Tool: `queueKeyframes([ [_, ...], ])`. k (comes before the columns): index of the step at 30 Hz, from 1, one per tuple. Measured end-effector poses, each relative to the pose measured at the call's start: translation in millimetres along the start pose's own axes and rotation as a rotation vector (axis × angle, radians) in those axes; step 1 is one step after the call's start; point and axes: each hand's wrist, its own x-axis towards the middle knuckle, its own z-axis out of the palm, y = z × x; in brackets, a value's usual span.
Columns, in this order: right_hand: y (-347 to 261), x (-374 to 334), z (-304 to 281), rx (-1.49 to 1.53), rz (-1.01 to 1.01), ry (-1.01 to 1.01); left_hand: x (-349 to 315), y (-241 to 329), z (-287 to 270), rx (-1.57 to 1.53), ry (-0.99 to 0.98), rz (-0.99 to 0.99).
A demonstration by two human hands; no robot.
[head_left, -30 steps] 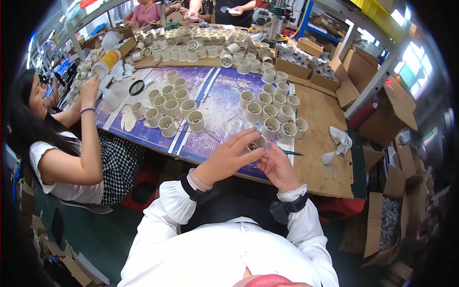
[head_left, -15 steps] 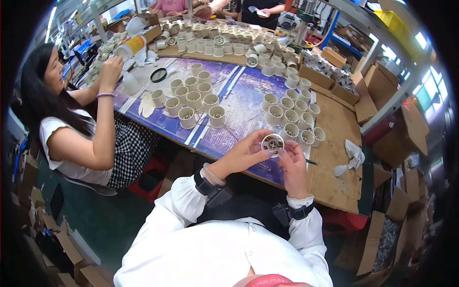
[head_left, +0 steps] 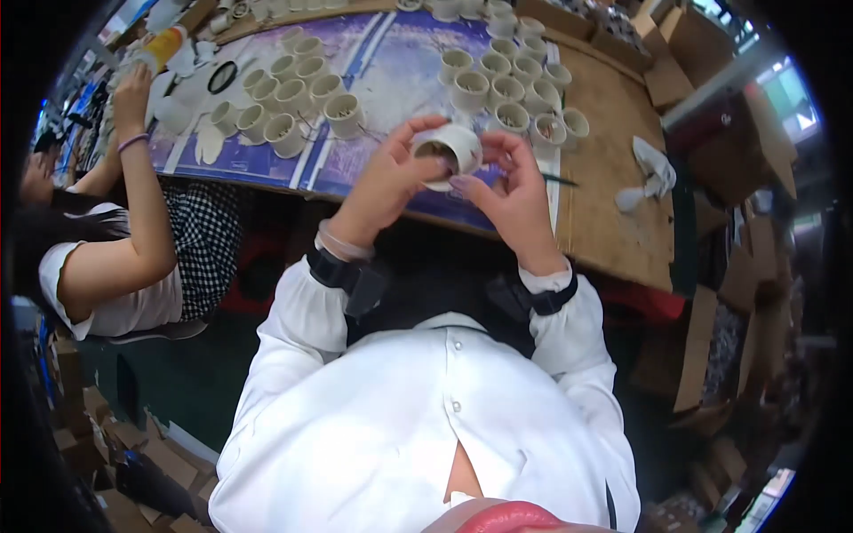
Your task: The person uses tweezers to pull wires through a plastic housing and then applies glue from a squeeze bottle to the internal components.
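Between my two hands is a white cup-shaped housing [head_left: 463, 142], tipped on its side over the table's front edge. My left hand [head_left: 392, 176] is wrapped round its left side, with the thumb reaching into the open mouth. On the other side, my right hand [head_left: 513, 185] grips the housing with thumb and fingers; the thumb tip lies at the lower rim. The inside of the housing is dark and partly hidden by the thumbs. Just beyond my hands, a group of similar white cups [head_left: 470, 91] with small parts inside stands upright.
Another group of white cups [head_left: 290, 94] stands left on the purple table mat [head_left: 391, 80]. A black ring [head_left: 222, 77] lies farther left, near a co-worker's raised arm [head_left: 142, 115]. At right, crumpled white material [head_left: 655, 169] rests on brown cardboard [head_left: 604, 213]. Open boxes [head_left: 711, 355] flank the table.
The view has tilted downward, so the table sits higher in the picture. The housing, earlier with its open face toward me, is now turned sideways in both hands.
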Motion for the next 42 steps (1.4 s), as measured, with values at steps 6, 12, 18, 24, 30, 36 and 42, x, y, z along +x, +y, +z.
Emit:
queueKeyframes([
  [6,9.6,-5.4,-14.8,0.084,-0.046,-0.026,2.8,-2.8,-8.9,-0.388,-0.170,-0.081],
  [12,7.2,-7.2,-14.3,-0.093,-0.183,0.053,-1.1,0.3,1.8,-0.175,-0.136,-0.040],
  [18,6.4,-1.8,-20.9,-0.457,-0.591,0.117,-6.0,8.3,18.8,0.121,-0.009,0.051],
  [24,13.3,-1.7,-32.9,-0.449,-0.481,0.069,-6.2,16.4,34.0,0.337,0.078,0.033],
  [30,22.6,-2.1,-35.8,-0.189,-0.235,0.032,-2.9,20.7,42.6,0.421,0.137,-0.017],
  [36,21.9,0.7,-36.4,-0.012,-0.022,-0.064,0.5,23.0,40.7,0.485,0.178,-0.053],
  [42,23.2,4.7,-33.0,0.101,0.082,-0.106,0.1,24.5,33.7,0.541,0.172,-0.052],
])
